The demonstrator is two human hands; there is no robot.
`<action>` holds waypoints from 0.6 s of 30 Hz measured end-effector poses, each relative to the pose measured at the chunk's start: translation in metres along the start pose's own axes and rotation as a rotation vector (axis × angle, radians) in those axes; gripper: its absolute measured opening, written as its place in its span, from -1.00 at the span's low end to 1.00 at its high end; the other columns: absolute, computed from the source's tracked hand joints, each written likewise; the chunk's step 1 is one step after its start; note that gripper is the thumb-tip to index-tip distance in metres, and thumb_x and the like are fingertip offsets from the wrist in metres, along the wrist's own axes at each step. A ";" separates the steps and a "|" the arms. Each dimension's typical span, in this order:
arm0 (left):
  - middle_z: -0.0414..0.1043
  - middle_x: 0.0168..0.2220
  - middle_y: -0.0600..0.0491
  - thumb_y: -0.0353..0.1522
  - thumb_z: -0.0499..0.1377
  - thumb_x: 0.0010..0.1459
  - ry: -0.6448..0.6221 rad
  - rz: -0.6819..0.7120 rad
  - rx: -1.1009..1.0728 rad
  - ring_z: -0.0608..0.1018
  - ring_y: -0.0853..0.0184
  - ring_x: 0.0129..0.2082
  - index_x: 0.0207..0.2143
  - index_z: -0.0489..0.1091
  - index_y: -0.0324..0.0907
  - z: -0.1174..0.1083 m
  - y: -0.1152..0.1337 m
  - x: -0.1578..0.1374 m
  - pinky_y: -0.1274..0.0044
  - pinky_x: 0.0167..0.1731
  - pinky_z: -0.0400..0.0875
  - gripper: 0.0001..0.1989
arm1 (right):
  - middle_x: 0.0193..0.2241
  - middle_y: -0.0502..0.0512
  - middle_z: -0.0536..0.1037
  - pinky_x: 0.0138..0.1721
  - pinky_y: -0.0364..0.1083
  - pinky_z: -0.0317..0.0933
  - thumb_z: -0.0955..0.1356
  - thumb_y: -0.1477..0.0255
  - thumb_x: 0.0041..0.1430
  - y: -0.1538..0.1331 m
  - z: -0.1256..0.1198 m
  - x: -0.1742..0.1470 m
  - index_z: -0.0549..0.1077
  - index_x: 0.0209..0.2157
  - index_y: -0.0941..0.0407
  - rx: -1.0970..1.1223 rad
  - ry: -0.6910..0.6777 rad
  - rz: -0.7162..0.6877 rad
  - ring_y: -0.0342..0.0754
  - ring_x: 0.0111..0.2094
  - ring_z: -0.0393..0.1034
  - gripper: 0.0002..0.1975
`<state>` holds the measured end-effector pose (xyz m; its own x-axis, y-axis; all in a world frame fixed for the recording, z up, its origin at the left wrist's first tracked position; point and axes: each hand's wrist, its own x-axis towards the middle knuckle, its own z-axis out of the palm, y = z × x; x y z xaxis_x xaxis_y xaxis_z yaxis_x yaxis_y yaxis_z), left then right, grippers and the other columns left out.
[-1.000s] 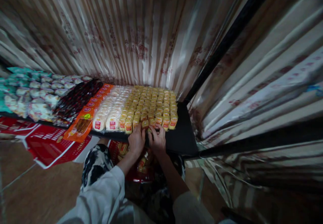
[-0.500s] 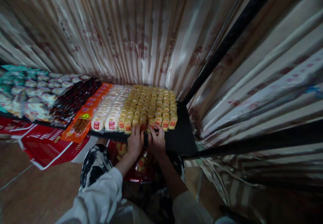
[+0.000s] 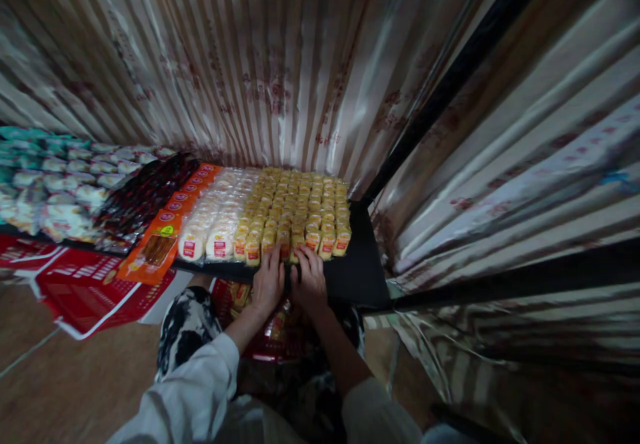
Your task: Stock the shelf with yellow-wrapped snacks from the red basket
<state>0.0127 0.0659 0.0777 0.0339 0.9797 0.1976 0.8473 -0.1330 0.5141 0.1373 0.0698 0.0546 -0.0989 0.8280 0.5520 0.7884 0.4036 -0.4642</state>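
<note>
Yellow packets (image 3: 313, 207) stand in close rows on the right part of a black shelf (image 3: 363, 257), their front ends, several with red labels, turned toward the person. The left hand (image 3: 269, 281) reaches to the front row, fingers bent, its fingertips at the packets near the middle. The right hand (image 3: 309, 281) is just beside it, fingertips on the front packets a little farther right. Whether either hand grips a packet or only presses on the ends cannot be told, as the fingers hide the contact. Left of the yellow rows, and next to them, lie white packets (image 3: 205, 221) in two columns, the front ones round with red labels. Then come an orange pack (image 3: 167, 227) jutting over the shelf's front edge, a heap of dark packets (image 3: 145, 197), pale packets (image 3: 75, 191) and green ones at the far left. Below the hands, between the person's knees, a red basket (image 3: 275, 354) holds more yellow packets, partly hidden by the forearms. A striped curtain (image 3: 280, 64) hangs behind the shelf, with a black post (image 3: 443, 91) at the right.
</note>
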 end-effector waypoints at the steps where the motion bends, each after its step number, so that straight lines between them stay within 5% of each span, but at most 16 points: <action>1: 0.25 0.11 -0.17 -0.41 -0.09 0.26 -0.005 0.009 0.005 0.43 0.24 0.02 0.22 0.06 -0.22 0.001 -0.001 -0.001 0.48 -0.13 0.43 -0.53 | 0.05 0.25 0.31 0.10 0.11 0.15 0.18 0.49 0.20 0.000 0.000 0.000 0.28 0.07 0.19 0.003 0.002 0.007 0.06 0.12 0.11 -0.61; 18: 0.27 0.07 -0.11 -0.55 -0.08 0.15 -0.044 0.094 -0.106 0.38 0.29 0.05 0.11 0.20 -0.24 -0.001 -0.009 -0.006 0.46 0.02 0.34 -0.54 | -0.16 0.20 0.41 -0.08 -0.03 0.25 0.16 0.57 0.14 -0.002 0.000 0.001 0.45 -0.07 0.13 -0.054 -0.025 0.023 0.02 -0.08 0.23 -0.62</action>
<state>0.0040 0.0611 0.0724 0.1356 0.9675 0.2133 0.7785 -0.2372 0.5812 0.1357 0.0698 0.0558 -0.0951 0.8463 0.5242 0.8224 0.3635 -0.4376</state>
